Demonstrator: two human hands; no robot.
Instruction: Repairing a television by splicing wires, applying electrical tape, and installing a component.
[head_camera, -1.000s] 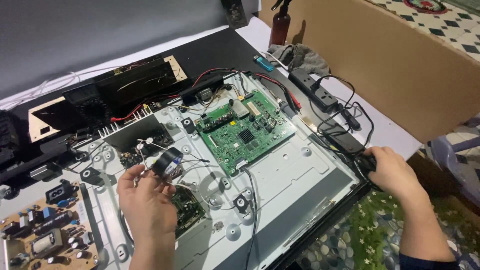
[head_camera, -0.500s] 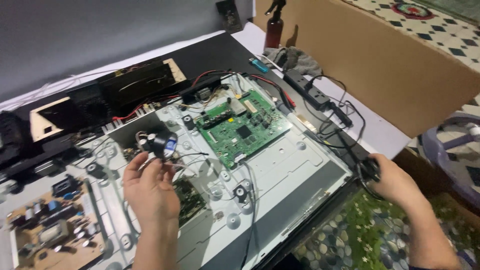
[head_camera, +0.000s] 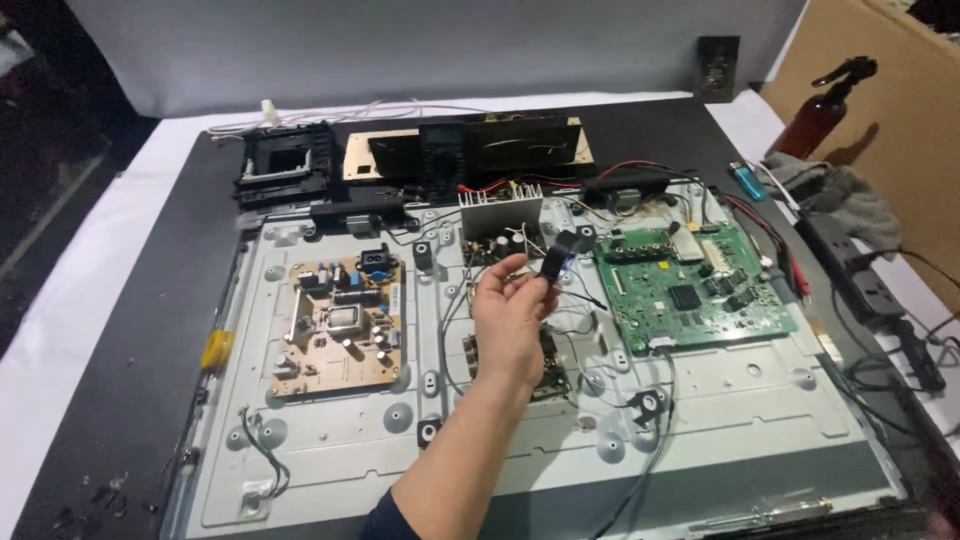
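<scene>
Left hand: our left hand (head_camera: 510, 310) is raised over the middle of the metal back panel (head_camera: 740, 420), fingers (head_camera: 530, 283) pinched on a small black component (head_camera: 558, 255).
Black component: it sits at our fingertips, just left of the green circuit board (head_camera: 690, 290).
Right hand: we cannot see it.
Tan board: the tan power board (head_camera: 340, 320) lies on the panel, left of our hand.
Counter: the dark counter (head_camera: 160, 320) carries the panel.

Support: a black table top (head_camera: 150, 330), edged by white sheeting (head_camera: 60, 330).
Centre: an opened television back panel (head_camera: 740, 420) is laid flat on it.
Far edge: a black plastic frame (head_camera: 283, 165) and a multimeter (head_camera: 445, 160) are set down.
Right side: a blue lighter (head_camera: 746, 180), a grey cloth (head_camera: 835, 195) and a black power strip (head_camera: 860, 285) are seen.
</scene>
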